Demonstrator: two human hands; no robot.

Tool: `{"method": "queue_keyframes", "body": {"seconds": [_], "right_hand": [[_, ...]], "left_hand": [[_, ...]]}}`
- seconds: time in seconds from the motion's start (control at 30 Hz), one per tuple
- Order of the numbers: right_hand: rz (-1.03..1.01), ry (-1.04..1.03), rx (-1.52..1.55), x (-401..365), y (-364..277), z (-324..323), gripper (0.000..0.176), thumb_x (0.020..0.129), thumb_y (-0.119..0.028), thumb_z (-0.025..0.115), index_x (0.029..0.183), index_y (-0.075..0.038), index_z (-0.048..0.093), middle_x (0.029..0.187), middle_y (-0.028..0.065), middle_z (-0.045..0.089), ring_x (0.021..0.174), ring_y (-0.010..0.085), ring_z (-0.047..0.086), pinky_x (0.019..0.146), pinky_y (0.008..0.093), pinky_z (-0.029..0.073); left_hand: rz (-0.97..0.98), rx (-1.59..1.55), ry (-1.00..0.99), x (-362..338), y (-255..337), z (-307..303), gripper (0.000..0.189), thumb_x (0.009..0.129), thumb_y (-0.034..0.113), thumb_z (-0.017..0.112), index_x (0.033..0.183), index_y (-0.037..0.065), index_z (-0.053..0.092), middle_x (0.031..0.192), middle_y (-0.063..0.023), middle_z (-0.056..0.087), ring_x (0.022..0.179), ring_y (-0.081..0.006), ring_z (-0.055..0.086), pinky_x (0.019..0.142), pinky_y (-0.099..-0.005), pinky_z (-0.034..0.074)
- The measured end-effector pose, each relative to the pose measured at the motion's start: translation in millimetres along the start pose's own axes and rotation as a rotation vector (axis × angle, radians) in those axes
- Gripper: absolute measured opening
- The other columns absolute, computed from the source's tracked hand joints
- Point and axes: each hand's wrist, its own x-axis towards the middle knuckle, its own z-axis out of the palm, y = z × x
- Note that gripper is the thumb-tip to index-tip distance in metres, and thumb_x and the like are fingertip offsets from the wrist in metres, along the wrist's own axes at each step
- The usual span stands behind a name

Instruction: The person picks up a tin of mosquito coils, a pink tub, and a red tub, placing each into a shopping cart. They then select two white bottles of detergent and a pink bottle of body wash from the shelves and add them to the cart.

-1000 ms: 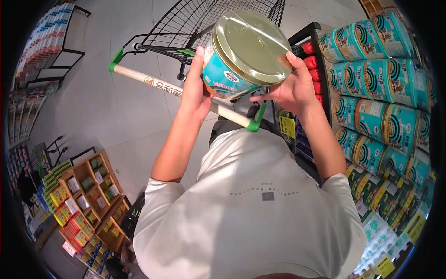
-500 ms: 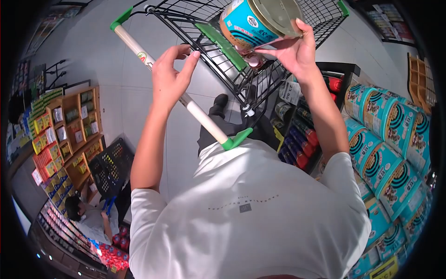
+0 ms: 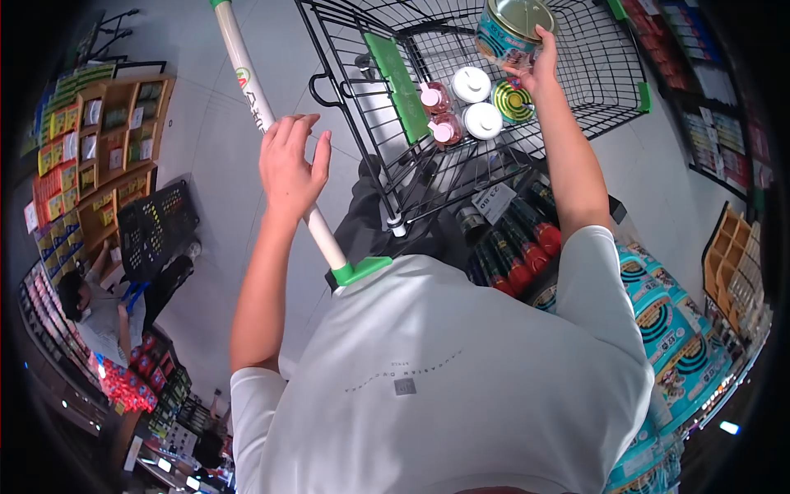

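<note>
My right hand point(image 3: 536, 69) grips a teal mosquito coil tin point(image 3: 504, 43) with a gold lid and holds it over the far part of the shopping cart point(image 3: 572, 136). The thumb lies at the lid's edge and the fingers are under the side. My left hand point(image 3: 290, 167) hovers over the cart's cream push handle point(image 3: 247, 74), fingers apart and nothing in them. Inside the cart stand two white-lidded containers point(image 3: 481, 120), two pink-capped jars point(image 3: 444, 129) and a round item with yellow-green rings point(image 3: 512, 100).
To my right, teal packs point(image 3: 671, 346) are stacked beside red-capped bottles point(image 3: 535, 235) and a price card point(image 3: 492, 202). A wooden display shelf point(image 3: 115, 144) stands at the left. Below it, another person point(image 3: 107, 309) is by a black perforated basket point(image 3: 156, 230).
My right hand has carried the tin farther out over the cart. My view has shifted, bringing the cart's contents into sight. My left hand stays near the handle, still empty.
</note>
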Motion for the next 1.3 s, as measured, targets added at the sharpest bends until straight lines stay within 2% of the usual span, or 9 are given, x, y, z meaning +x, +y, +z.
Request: {"method": "queue_keyframes", "body": {"seconds": [0.3, 0.53, 0.57, 0.6, 0.67, 0.77, 0.93, 1.07, 1.3], "right_hand": [[0.077, 0.157, -0.184, 108, 74, -18, 0.069, 0.081, -0.046, 0.064, 0.135, -0.006, 0.047, 0.132, 0.0183, 0.053, 0.107, 0.0357, 0.064, 0.072, 0.0515, 0.058], [0.063, 0.044, -0.256, 125, 80, -13, 0.068, 0.081, -0.04, 0.067, 0.134, -0.003, 0.046, 0.126, 0.0141, 0.056, 0.108, 0.0329, 0.061, 0.077, 0.0528, 0.055], [0.047, 0.214, -0.431, 122, 83, -14, 0.068, 0.081, -0.041, 0.067, 0.134, 0.0, 0.05, 0.127, 0.0138, 0.059, 0.112, 0.031, 0.06, 0.089, 0.0503, 0.05], [0.054, 0.21, -0.427, 143, 100, -29, 0.068, 0.081, -0.041, 0.067, 0.134, 0.0, 0.05, 0.127, 0.0138, 0.059, 0.112, 0.031, 0.06, 0.089, 0.0503, 0.05], [0.175, 0.175, -0.951, 201, 143, -78, 0.071, 0.078, -0.046, 0.064, 0.134, -0.004, 0.055, 0.129, 0.0183, 0.061, 0.117, 0.0343, 0.059, 0.095, 0.0439, 0.049], [-0.029, 0.306, -1.163, 178, 152, -69, 0.067, 0.078, -0.045, 0.063, 0.132, -0.006, 0.059, 0.132, 0.0226, 0.059, 0.123, 0.0359, 0.056, 0.106, 0.0383, 0.042], [-0.158, 0.328, -1.165, 138, 107, -29, 0.062, 0.079, -0.042, 0.068, 0.127, -0.003, 0.062, 0.127, 0.0213, 0.062, 0.122, 0.0331, 0.058, 0.104, 0.0385, 0.043], [-0.246, 0.211, -0.762, 76, 72, 15, 0.05, 0.081, -0.033, 0.072, 0.118, -0.001, 0.067, 0.114, 0.016, 0.069, 0.108, 0.0248, 0.064, 0.093, 0.0339, 0.047], [-0.56, 0.194, -0.708, -145, 71, 65, 0.034, 0.086, -0.024, 0.071, 0.11, -0.001, 0.069, 0.104, 0.0134, 0.071, 0.098, 0.0238, 0.066, 0.087, 0.0325, 0.05]], "left_hand": [[0.041, 0.147, -0.026, 6, -5, 6, 0.008, 0.077, 0.006, 0.069, 0.081, 0.004, 0.062, 0.086, -0.0078, 0.062, 0.095, -0.0315, 0.061, 0.093, -0.0397, 0.047], [0.015, 0.167, -0.077, 7, -5, 5, 0.009, 0.076, 0.005, 0.069, 0.084, 0.004, 0.064, 0.088, -0.0065, 0.063, 0.092, -0.0287, 0.061, 0.097, -0.0394, 0.047], [0.019, 0.154, -0.072, 8, -4, 5, 0.009, 0.076, 0.005, 0.069, 0.083, 0.003, 0.064, 0.088, -0.0065, 0.063, 0.091, -0.0285, 0.061, 0.097, -0.0394, 0.047], [0.027, 0.139, -0.065, 8, -4, 5, 0.009, 0.075, 0.005, 0.068, 0.083, 0.003, 0.064, 0.087, -0.0064, 0.063, 0.091, -0.0283, 0.061, 0.097, -0.0395, 0.047], [0.025, 0.14, -0.063, 8, -4, 4, 0.008, 0.076, 0.005, 0.068, 0.083, 0.004, 0.064, 0.087, -0.0064, 0.063, 0.091, -0.0282, 0.061, 0.097, -0.0395, 0.047], [0.03, 0.13, -0.053, 6, -5, 6, 0.008, 0.076, 0.005, 0.068, 0.082, 0.004, 0.064, 0.087, -0.0064, 0.063, 0.091, -0.0281, 0.061, 0.097, -0.0395, 0.047], [0.043, 0.09, -0.025, 6, -9, 6, 0.007, 0.076, 0.007, 0.068, 0.081, 0.004, 0.064, 0.086, -0.0062, 0.063, 0.092, -0.0287, 0.061, 0.097, -0.0391, 0.046], [0.102, 0.037, 0.033, 4, -12, 7, 0.007, 0.076, 0.009, 0.066, 0.077, 0.003, 0.062, 0.082, -0.0089, 0.059, 0.09, -0.032, 0.06, 0.092, -0.0413, 0.048], [0.227, -0.062, 0.083, 0, -22, 6, 0.012, 0.079, 0.016, 0.063, 0.074, 0.006, 0.067, 0.071, -0.0086, 0.062, 0.076, -0.0268, 0.061, 0.097, -0.0394, 0.044]]}}
